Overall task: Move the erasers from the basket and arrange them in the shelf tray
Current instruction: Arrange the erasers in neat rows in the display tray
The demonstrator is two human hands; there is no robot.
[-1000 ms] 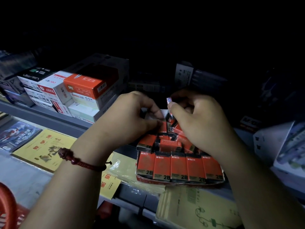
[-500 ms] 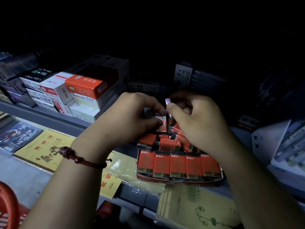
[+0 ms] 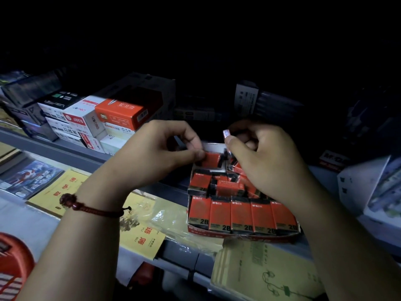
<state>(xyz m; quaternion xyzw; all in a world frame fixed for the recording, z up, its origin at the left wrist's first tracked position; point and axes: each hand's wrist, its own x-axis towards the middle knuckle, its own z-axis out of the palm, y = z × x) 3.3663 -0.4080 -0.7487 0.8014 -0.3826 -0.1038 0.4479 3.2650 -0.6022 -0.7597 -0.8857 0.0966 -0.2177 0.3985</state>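
A cardboard shelf tray holds red-and-black 2B erasers, with a neat front row and several loose ones behind it. My left hand pinches one red eraser over the back of the tray. My right hand hovers over the tray's right side and pinches a crinkly clear wrapper, with more erasers under its palm. The red basket shows at the bottom left corner.
Stacked white and orange stationery boxes stand on the shelf at the left. Yellow notebooks lie on the lower shelf, with more booklets beneath the tray. White boxes sit at the right. The back of the shelf is dark.
My left hand has drawn left away from my right, and the red eraser between its fingertips now shows. My right hand stays over the tray with the wrapper.
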